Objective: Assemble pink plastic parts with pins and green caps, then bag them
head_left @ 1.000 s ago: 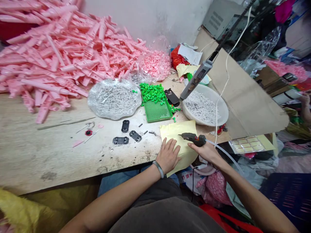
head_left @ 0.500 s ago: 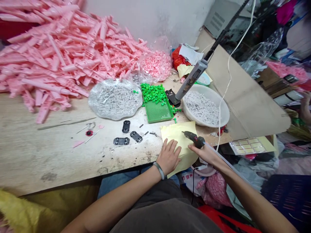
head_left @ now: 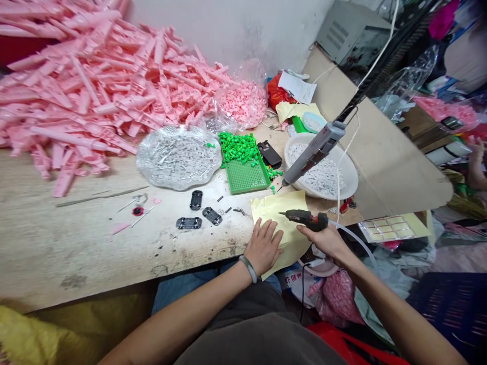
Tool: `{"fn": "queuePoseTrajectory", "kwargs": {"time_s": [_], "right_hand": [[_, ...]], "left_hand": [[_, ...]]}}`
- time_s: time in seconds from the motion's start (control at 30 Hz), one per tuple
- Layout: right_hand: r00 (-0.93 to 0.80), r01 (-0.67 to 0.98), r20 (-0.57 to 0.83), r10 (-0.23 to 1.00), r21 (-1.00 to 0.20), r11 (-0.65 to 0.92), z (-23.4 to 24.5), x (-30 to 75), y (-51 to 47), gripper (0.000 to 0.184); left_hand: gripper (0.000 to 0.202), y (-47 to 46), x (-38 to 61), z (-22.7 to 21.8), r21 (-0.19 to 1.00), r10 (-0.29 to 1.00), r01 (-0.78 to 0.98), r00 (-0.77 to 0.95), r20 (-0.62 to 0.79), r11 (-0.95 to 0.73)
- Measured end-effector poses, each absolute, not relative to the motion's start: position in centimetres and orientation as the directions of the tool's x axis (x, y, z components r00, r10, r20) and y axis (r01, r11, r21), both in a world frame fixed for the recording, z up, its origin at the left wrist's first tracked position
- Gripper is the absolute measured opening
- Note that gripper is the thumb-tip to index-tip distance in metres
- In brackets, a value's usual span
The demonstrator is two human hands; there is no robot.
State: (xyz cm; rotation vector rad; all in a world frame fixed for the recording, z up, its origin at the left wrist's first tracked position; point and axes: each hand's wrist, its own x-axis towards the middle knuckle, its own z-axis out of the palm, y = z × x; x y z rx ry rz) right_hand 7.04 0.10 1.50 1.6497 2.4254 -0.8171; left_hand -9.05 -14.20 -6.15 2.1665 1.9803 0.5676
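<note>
My left hand (head_left: 263, 244) lies flat with fingers spread on a yellow paper sheet (head_left: 279, 209) at the table's front edge. My right hand (head_left: 327, 239) is closed round the grip of a black glue gun (head_left: 304, 218), its nozzle pointing left just above the sheet. A clear glue stick (head_left: 357, 242) trails from the gun's back. A grey electric screwdriver (head_left: 312, 153) hangs on a cord above the sheet, tip down near the white bowl (head_left: 348, 172).
A heap of pink plastic parts (head_left: 87, 86) fills the back left. A foil dish of metal pins (head_left: 177, 156), a green tray of green pieces (head_left: 245, 170) and three black plates (head_left: 198, 212) sit mid-table. A cardboard sheet (head_left: 388, 157) lies on the right.
The hanging screwdriver has swung right and down toward the bowl's front. My right hand has levelled the glue gun, nozzle pointing left. My left hand stays on the sheet.
</note>
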Motion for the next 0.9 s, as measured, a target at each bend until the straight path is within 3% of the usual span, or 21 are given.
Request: {"fn": "queuePoseTrajectory", "kwargs": {"time_s": [0.6, 0.9], "right_hand": [[-0.358, 0.93, -0.411, 0.838, -0.233, 0.283, 2.18, 6.05, -0.03, 0.043], [-0.347, 0.938, -0.445, 0.825, -0.151, 0.313, 1.89, 6.01, 0.32, 0.048]], "left_hand": [[0.052, -14.19, -9.05, -6.13, 0.348, 0.984, 0.931, 0.058, 0.167, -0.114], [0.052, -14.26, -9.07, -6.03, 0.356, 0.984, 0.928, 0.053, 0.171, -0.112]]}}
